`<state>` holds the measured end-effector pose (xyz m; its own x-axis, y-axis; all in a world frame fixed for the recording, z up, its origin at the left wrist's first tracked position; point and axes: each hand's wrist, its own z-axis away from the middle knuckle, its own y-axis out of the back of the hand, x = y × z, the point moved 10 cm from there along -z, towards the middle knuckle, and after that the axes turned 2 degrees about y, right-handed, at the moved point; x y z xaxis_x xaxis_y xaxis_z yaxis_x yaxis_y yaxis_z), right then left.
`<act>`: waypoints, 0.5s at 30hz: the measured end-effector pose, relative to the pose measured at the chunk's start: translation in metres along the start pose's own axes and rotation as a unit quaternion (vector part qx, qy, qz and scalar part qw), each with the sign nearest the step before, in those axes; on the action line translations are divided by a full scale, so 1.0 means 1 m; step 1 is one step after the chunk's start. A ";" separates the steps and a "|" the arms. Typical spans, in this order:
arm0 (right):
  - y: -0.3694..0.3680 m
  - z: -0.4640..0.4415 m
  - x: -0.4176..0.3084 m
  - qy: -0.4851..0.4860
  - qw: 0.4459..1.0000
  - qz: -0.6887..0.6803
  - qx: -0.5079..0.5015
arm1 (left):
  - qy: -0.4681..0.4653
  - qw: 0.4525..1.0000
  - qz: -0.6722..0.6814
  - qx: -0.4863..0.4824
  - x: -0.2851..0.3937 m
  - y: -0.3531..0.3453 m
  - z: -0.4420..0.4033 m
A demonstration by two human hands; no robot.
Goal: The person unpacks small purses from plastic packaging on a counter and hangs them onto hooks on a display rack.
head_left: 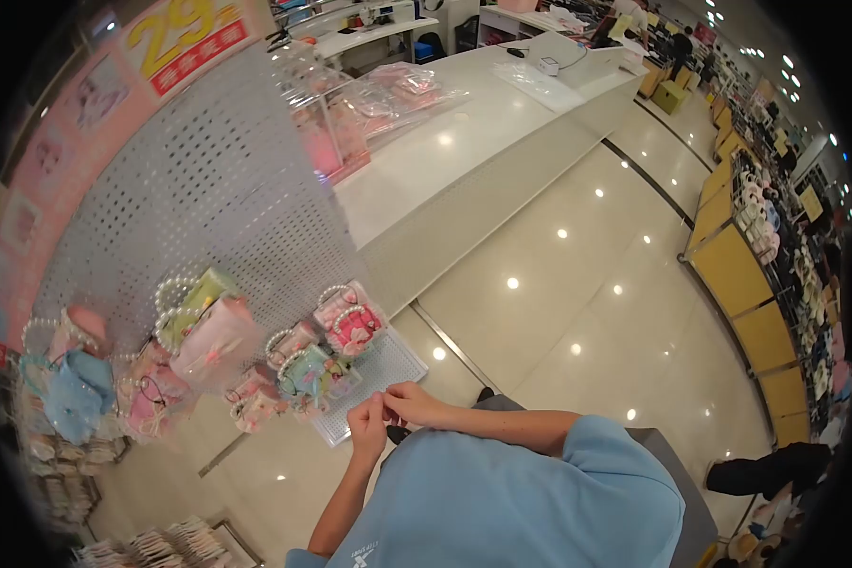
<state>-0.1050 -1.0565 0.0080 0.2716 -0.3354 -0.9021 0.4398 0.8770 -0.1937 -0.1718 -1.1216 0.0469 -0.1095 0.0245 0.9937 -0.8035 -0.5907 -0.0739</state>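
Observation:
In front of my blue shirt, my left hand (368, 426) and my right hand (412, 405) meet with their fingertips together. Both have closed fingers; anything between them is too small or hidden to make out. Just beyond them hang small children's handbags with pearl handles. Nearest are a green handbag (314, 375) and a bright pink handbag (355, 328). Farther left are a large pale pink handbag (216, 343) and a light blue bag (79, 396). Neither hand visibly touches a bag.
The bags hang by a perforated display panel (208, 180) with a "29" sign (187, 40) on top. Behind it runs a long white counter (483, 123) carrying plastic-wrapped goods (402, 90). Yellow-fronted shoe displays (743, 293) line the right. Another person's dark-clothed leg (772, 469) shows at lower right.

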 end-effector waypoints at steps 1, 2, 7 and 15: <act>0.014 0.004 0.001 0.008 1.000 0.012 0.002 | -0.009 1.000 -0.028 0.001 0.002 -0.013 -0.002; 0.031 0.009 0.002 0.015 1.000 0.002 0.000 | -0.009 0.999 -0.039 -0.001 0.002 -0.029 -0.004; 0.135 0.035 0.014 0.020 0.997 -0.018 0.071 | 0.039 0.992 -0.096 -0.065 -0.008 -0.139 -0.017; 0.298 0.136 0.011 0.015 0.959 -0.176 0.223 | 0.076 0.967 -0.066 -0.236 -0.029 -0.334 -0.055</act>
<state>0.1450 -0.8459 -0.0076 0.0177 -0.5668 -0.8237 0.8240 0.4748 -0.3090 0.0675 -0.8810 0.0380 -0.0447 0.2143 0.9758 -0.9898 -0.1415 -0.0143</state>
